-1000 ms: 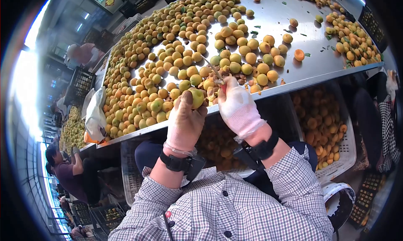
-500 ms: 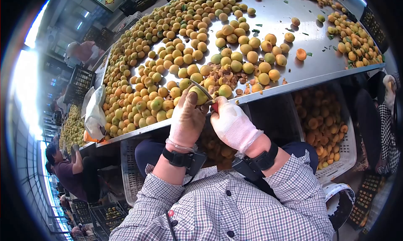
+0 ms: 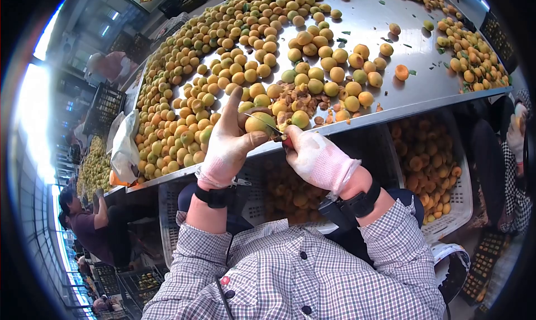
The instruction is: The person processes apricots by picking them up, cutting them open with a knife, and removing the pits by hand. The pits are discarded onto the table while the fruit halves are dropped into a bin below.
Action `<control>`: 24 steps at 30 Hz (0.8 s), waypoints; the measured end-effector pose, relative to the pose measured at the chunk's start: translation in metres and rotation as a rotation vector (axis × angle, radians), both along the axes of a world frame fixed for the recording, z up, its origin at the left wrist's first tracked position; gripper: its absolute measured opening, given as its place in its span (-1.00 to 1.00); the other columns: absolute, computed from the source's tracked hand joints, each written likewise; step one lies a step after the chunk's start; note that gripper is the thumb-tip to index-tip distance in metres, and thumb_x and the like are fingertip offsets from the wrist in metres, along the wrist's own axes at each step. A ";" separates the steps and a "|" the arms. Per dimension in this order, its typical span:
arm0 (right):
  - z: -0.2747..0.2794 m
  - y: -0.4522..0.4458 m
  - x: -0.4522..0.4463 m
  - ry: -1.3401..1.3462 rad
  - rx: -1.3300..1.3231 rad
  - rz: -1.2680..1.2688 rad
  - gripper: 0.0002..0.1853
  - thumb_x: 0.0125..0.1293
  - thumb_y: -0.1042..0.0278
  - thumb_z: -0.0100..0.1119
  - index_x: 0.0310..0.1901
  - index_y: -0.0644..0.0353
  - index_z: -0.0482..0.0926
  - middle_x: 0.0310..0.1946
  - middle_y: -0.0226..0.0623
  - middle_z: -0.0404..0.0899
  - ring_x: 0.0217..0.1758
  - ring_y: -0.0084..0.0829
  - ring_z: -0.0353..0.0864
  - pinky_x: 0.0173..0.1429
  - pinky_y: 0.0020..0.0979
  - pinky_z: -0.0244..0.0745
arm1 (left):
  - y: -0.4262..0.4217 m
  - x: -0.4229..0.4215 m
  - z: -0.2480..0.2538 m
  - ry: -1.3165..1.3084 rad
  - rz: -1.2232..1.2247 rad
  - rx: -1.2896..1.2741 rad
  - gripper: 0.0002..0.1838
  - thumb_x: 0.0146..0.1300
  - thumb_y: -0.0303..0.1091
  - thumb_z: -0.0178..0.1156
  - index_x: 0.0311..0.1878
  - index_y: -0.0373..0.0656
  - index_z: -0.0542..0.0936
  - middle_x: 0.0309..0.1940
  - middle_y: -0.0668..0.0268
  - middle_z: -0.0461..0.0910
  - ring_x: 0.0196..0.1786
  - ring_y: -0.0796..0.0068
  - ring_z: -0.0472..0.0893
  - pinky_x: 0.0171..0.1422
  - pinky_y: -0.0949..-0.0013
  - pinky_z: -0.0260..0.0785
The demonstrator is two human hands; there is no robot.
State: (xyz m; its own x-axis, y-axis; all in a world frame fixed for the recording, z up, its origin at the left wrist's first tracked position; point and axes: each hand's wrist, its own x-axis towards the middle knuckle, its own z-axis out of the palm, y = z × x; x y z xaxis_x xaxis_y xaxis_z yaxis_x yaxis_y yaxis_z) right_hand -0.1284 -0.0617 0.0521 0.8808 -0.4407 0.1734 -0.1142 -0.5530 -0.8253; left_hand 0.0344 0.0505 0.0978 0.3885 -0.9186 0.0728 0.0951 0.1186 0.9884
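Observation:
My left hand [image 3: 223, 147], in a stained whitish glove, grips a yellow-green apricot [image 3: 258, 123] between thumb and fingers at the table's front edge. Its index finger points up, away from the fruit. Closed round the red handle of a small knife [image 3: 287, 142] is my gloved right hand [image 3: 321, 159]. The thin blade lies against the apricot's right side; how deep it goes I cannot tell. Just beyond my hands, brown pits and scraps [image 3: 296, 99] lie heaped among whole apricots [image 3: 184, 136] on the metal table [image 3: 357, 123].
Below the table edge stand a white crate [image 3: 466, 205] with halved apricots on the right and more apricots [image 3: 290, 194] in the middle. A white bag [image 3: 124, 147] hangs at the table's left corner. A bucket [image 3: 455, 264] is at my right. Other people [image 3: 89, 225] sit nearby.
My left hand has shifted left and opened its index finger upward, showing more of the apricot. The knife blade now lies lower across the fruit's right side. My right hand has moved slightly right.

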 end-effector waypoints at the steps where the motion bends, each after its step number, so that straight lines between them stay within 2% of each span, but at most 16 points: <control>1: 0.000 0.002 0.001 0.000 -0.003 0.002 -0.80 0.34 0.40 0.07 -0.08 0.32 0.41 -0.33 0.14 0.61 -0.12 0.18 0.62 -0.06 0.01 0.52 | 0.000 0.000 0.000 0.000 0.002 -0.003 0.19 0.09 -0.44 0.51 0.58 -0.37 -0.18 0.18 -0.03 0.53 0.15 0.23 0.60 0.28 0.23 0.46; 4: 0.000 0.016 0.006 -0.066 0.117 -0.034 -0.78 0.34 0.39 0.07 -0.05 0.32 0.41 -0.32 0.15 0.62 -0.13 0.20 0.62 -0.07 0.01 0.51 | -0.004 -0.004 -0.004 -0.013 0.011 -0.084 0.10 0.17 -0.33 0.47 0.57 -0.37 -0.10 0.17 -0.01 0.53 0.17 0.24 0.58 0.29 0.25 0.44; 6: 0.000 0.024 0.007 -0.104 0.238 -0.094 -0.75 0.35 0.37 0.08 -0.03 0.32 0.42 -0.33 0.17 0.61 -0.15 0.22 0.61 -0.08 0.02 0.51 | -0.008 -0.018 -0.016 0.324 0.023 -0.215 -0.15 0.36 -0.21 0.31 0.52 -0.39 0.07 0.16 0.07 0.53 0.19 0.28 0.55 0.29 0.30 0.41; 7: 0.002 0.024 0.008 -0.043 0.192 -0.126 -0.75 0.35 0.36 0.08 -0.04 0.34 0.42 -0.35 0.19 0.61 -0.16 0.22 0.61 -0.09 0.03 0.50 | -0.011 -0.023 -0.030 0.340 0.091 -0.215 -0.38 0.51 -0.16 0.12 0.42 -0.41 0.23 0.13 0.15 0.53 0.19 0.31 0.54 0.29 0.34 0.39; 8: 0.000 0.023 0.009 -0.040 0.193 -0.126 -0.75 0.35 0.36 0.08 -0.04 0.34 0.42 -0.35 0.19 0.61 -0.16 0.22 0.61 -0.09 0.03 0.50 | -0.012 -0.020 -0.038 0.038 0.078 -0.154 -0.49 0.54 -0.23 0.06 0.36 -0.41 0.29 0.11 0.20 0.55 0.17 0.32 0.55 0.26 0.35 0.40; 10: -0.007 0.020 0.010 -0.020 0.179 -0.149 -0.75 0.35 0.36 0.07 -0.06 0.36 0.42 -0.36 0.21 0.60 -0.15 0.22 0.61 -0.09 0.04 0.49 | -0.006 -0.014 -0.038 -0.514 0.106 0.001 -0.44 0.48 -0.12 0.16 0.35 -0.34 0.35 0.19 0.21 0.50 0.25 0.34 0.51 0.39 0.25 0.35; 11: -0.007 0.019 0.009 -0.019 0.177 -0.149 -0.75 0.35 0.36 0.07 -0.06 0.36 0.42 -0.36 0.21 0.60 -0.15 0.22 0.61 -0.09 0.04 0.49 | -0.007 -0.014 -0.035 -0.512 0.107 0.000 -0.44 0.48 -0.12 0.16 0.35 -0.34 0.35 0.19 0.21 0.50 0.25 0.34 0.51 0.39 0.25 0.35; 13: -0.005 0.019 0.008 -0.013 0.184 -0.156 -0.75 0.35 0.36 0.08 -0.07 0.36 0.42 -0.37 0.23 0.60 -0.15 0.23 0.60 -0.08 0.05 0.49 | -0.009 -0.017 -0.025 0.081 0.015 -0.049 -0.39 0.45 -0.06 0.21 0.34 -0.33 0.36 0.16 0.21 0.51 0.23 0.35 0.51 0.37 0.26 0.37; 16: -0.011 0.024 0.012 -0.045 0.184 -0.185 -0.75 0.33 0.37 0.09 -0.07 0.36 0.42 -0.37 0.24 0.59 -0.15 0.24 0.60 -0.07 0.06 0.49 | -0.015 -0.028 -0.028 0.217 0.118 -0.058 -0.34 0.43 0.01 0.21 0.35 -0.32 0.35 0.15 0.20 0.51 0.23 0.34 0.51 0.34 0.26 0.39; 22: -0.001 0.019 0.008 0.073 0.193 -0.221 -0.76 0.32 0.37 0.09 -0.09 0.35 0.42 -0.33 0.24 0.60 -0.16 0.25 0.60 -0.07 0.06 0.50 | -0.016 -0.028 -0.033 0.154 0.151 0.000 -0.36 0.45 -0.04 0.19 0.40 -0.29 0.32 0.16 0.20 0.52 0.19 0.41 0.54 0.26 0.33 0.43; 24: -0.005 0.022 0.009 0.068 0.172 -0.226 -0.77 0.33 0.36 0.08 -0.09 0.34 0.42 -0.33 0.24 0.60 -0.16 0.24 0.60 -0.07 0.06 0.51 | -0.014 -0.022 -0.032 -0.108 0.122 0.041 -0.37 0.44 -0.03 0.20 0.37 -0.30 0.36 0.12 0.21 0.54 0.16 0.41 0.55 0.23 0.36 0.45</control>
